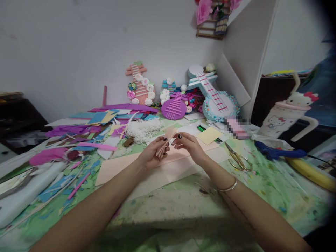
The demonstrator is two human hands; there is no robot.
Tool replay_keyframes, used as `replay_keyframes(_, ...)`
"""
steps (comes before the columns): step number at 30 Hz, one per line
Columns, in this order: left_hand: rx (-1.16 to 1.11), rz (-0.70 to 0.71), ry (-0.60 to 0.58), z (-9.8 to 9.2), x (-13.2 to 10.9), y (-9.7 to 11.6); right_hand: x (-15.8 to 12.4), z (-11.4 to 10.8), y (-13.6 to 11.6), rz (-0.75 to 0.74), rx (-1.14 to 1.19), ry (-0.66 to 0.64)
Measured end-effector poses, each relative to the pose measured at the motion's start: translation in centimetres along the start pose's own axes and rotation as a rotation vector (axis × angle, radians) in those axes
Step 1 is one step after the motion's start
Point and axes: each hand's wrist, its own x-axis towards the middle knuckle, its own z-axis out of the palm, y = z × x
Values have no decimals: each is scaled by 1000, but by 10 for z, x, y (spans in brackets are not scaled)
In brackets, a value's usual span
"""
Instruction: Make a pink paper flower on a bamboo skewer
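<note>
My left hand (150,154) is closed around a small piece of pale pink paper (160,149), folded in layers like a fan. Close by on the right, my right hand (193,149) has its fingers curled in a pinch near the top of the folded piece. A thin pale bit shows between the two hands, too small to name. Beneath them lie wide pale pink sheets (112,170) on the table. A silver bangle (228,185) circles my right wrist.
Gold-handled scissors (239,159), a blue glue gun (278,151), a banana (311,172) and a tumbler (282,117) are on the right. White string (144,129) lies behind my hands. Paper scraps (59,183) cover the left. Decorated instrument models (174,107) lean against the wall.
</note>
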Motion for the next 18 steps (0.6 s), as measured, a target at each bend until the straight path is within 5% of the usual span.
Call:
replay_keyframes(2,61,24,-39,1,0,-4,-1,7,3,51,88,-72)
replay_keyframes(6,231,83,-91,4,1,-14,-3,17,9,-10,-32,-12)
replay_keyframes(12,354,167,-49,0,4,-19,-2,16,12,3,-72,62)
replay_keyframes(18,374,199,72,-6,6,-9,0,11,7,114,-28,-7)
